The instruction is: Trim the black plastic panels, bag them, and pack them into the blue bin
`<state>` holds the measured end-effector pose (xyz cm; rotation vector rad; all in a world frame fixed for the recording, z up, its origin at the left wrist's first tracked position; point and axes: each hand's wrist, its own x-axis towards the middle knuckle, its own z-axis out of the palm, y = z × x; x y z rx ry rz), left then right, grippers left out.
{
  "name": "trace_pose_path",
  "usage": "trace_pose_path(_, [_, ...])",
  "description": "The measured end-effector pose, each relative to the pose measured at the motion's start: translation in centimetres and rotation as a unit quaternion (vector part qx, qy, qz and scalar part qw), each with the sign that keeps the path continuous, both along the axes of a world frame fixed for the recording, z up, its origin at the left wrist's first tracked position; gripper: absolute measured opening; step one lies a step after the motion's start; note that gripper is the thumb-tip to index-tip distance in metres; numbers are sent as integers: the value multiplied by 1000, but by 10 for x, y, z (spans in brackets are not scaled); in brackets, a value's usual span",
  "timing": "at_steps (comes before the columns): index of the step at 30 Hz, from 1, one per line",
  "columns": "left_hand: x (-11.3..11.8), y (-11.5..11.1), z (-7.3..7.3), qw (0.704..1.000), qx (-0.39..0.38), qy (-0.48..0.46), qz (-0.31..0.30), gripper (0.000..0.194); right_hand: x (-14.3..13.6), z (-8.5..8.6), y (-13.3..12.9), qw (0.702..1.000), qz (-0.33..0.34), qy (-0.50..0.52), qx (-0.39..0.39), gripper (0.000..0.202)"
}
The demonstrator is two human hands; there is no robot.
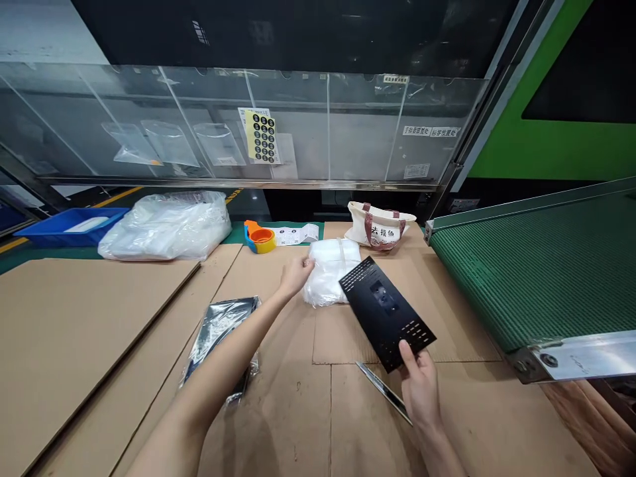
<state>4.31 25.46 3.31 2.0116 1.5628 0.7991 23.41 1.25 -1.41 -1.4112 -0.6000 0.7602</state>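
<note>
My right hand (420,384) grips the lower end of a black perforated panel (382,298), thumb on top, and holds it tilted above the cardboard. At the left side of a stack of clear plastic bags (332,271), my left hand (297,275) has its fingers closed, seemingly pinching the edge of a bag. Under my left forearm lies a dark panel in a clear bag (226,324), partly covered. A thin metal-and-dark tool (382,391), perhaps a knife, rests on the cardboard beside my right hand.
Brown cardboard (293,417) covers the table. Behind are a tape dispenser (259,236), a cloth bag (380,225), a big plastic bundle (166,225) and a blue tray (72,225). A green conveyor (541,265) borders the right; clear bins (298,126) hang above the back.
</note>
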Motion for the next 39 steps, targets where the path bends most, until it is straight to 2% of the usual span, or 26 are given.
trace_pose_path(2, [3,-7,-1,998,-16,32,-50,35,0,7,-6,990,55,127,-4,53])
trace_pose_path(4, [9,-14,-2,994,-27,58,-88,37,-2,10,-12,954,116,274,-31,46])
trace_pose_path(5, [12,-17,-3,992,-30,71,-102,37,-3,9,-14,934,131,330,-46,43])
trace_pose_path(7, [17,-23,-1,987,-27,99,-127,31,-6,5,-17,915,119,381,-54,37])
trace_pose_path(10, [19,-34,3,976,-5,153,-157,9,-12,-4,-20,918,57,393,-21,31])
trace_pose_path(11, [20,-39,5,971,5,174,-165,9,-14,-6,-21,917,42,396,-7,30])
trace_pose_path(13, [23,-49,7,959,21,220,-177,24,-18,-9,-24,910,32,414,10,30])
trace_pose_path(17, [33,-70,6,934,43,301,-185,38,-26,-9,-27,889,55,454,5,32])
trace_pose_path(23, [38,-92,5,917,82,347,-178,50,-34,-16,-26,869,-24,494,9,37])
trace_pose_path(26, [30,-95,7,915,93,359,-160,54,-36,-18,-27,871,-25,490,10,36])
trace_pose_path(30, [19,-98,8,919,90,360,-131,51,-35,-11,-25,873,-29,487,9,41])
trace_pose_path(33, [18,-100,6,925,83,352,-120,45,-31,-4,-24,892,26,451,-19,40])
trace_pose_path(36, [23,-105,-1,926,85,341,-138,37,-31,-5,-24,900,99,421,-50,39])
trace_pose_path(39, [30,-115,-5,925,99,322,-177,36,-40,-14,-25,899,69,432,-30,40])
